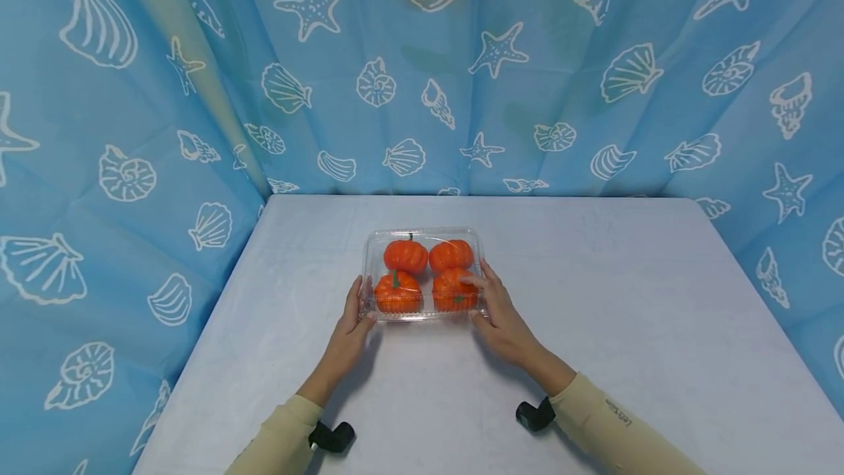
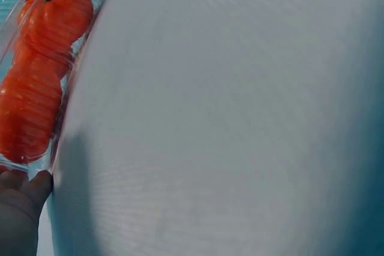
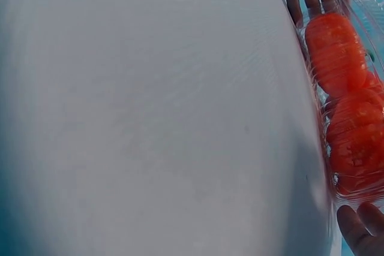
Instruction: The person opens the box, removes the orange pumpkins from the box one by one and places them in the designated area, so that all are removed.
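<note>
A clear plastic box [image 1: 427, 316] with a lid is held between both hands near the middle of the table. Inside sit several small orange pumpkins [image 1: 405, 256] with green stems, set in two rows. My left hand [image 1: 349, 328] grips the box's left side, thumb at the near corner and fingers along the side wall. On the opposite side, my right hand [image 1: 504, 321] holds the near right corner, one finger lying over the lid. The left wrist view shows the box's ribbed wall and a pumpkin [image 2: 60, 13] behind it. In the right wrist view, fingertips [image 3: 351, 220] meet the box edge.
A white cloth covers the table [image 1: 613, 299]. Blue curtains [image 1: 422, 64] printed with white shells and starfish hang behind it and at both sides. A black wrist device [image 1: 332, 437] sits at the left sleeve, another [image 1: 535, 416] at the right.
</note>
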The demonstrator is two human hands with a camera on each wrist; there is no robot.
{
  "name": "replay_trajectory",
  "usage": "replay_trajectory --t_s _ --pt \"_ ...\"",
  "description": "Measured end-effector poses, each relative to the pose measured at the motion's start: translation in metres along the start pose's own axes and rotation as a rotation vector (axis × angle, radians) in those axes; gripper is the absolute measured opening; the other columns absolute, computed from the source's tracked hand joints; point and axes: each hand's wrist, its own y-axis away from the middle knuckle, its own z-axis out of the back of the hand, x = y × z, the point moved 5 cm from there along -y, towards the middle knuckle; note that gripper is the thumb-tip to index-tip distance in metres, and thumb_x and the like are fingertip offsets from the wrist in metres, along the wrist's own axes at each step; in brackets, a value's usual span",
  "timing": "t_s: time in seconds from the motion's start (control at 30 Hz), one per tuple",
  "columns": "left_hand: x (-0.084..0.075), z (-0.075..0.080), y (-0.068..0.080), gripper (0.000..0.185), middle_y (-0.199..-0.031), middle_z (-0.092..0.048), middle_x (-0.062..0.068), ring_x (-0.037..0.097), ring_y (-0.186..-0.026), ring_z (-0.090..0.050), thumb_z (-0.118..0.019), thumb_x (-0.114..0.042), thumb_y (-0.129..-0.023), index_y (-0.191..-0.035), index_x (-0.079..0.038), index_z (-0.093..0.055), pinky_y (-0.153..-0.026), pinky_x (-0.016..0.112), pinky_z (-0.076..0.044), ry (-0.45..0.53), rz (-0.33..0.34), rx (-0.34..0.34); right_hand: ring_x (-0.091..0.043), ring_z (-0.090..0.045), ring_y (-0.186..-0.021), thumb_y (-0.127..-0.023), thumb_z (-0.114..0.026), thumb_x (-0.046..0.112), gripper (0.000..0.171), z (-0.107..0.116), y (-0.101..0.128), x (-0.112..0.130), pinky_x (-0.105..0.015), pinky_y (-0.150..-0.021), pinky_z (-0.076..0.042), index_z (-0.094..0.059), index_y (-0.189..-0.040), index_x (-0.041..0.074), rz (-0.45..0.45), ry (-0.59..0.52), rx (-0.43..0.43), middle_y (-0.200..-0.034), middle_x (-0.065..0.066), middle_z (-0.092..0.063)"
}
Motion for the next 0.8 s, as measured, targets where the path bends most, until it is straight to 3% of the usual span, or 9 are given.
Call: replay_trajectory --t_s 0.8 --pt "0.0052 -0.0014 0.0016 0.065 -0.168 -0.017 0.018 0.036 -0.154 -0.015 -0.04 -0.011 -0.109 -0.163 -0.004 -0.006 -0.123 0.054 -0.015 -0.038 -0.008 -0.017 -0.044 -0.017 -0.152 -0.094 -0.055 0.01 0.053 0.0012 -0.0003 0.0018 -0.068 -0.115 -0.025 -0.04 -0.144 0.018 -0.045 0.048 0.037 -0.168 -0.018 -0.008"
